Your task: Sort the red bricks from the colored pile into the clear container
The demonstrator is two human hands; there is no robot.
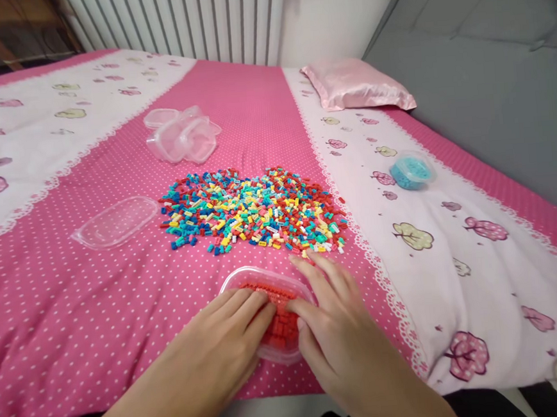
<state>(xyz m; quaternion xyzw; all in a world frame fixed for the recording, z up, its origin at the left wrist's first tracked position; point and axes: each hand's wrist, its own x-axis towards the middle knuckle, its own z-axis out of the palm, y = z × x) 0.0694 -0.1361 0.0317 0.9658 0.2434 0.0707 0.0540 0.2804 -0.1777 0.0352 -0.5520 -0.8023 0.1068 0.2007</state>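
A clear plastic container (242, 273) stands near the bed's front edge, holding red toy bricks (284, 324) packed in rows. My left hand (235, 331) reaches over its left side, fingers stretched out and lying on the bricks; its thumb is hidden. At the right rim is my right hand (336, 323), fingers spread. Its index fingertip touches the red bricks, its thumb is by the container's right side, and the other fingers extend toward the loose pile. No brick shows between the fingers of either hand. Just beyond lies a wide heap of small multicoloured bricks (254, 210).
An oblong clear lid (118, 222) lies left of the heap. Behind it are several stacked clear containers (183, 135). A lidded tub of light-blue pieces (411, 171) sits at right. A pink pillow (355, 85) rests at the back of the pink dotted bedspread (64, 302).
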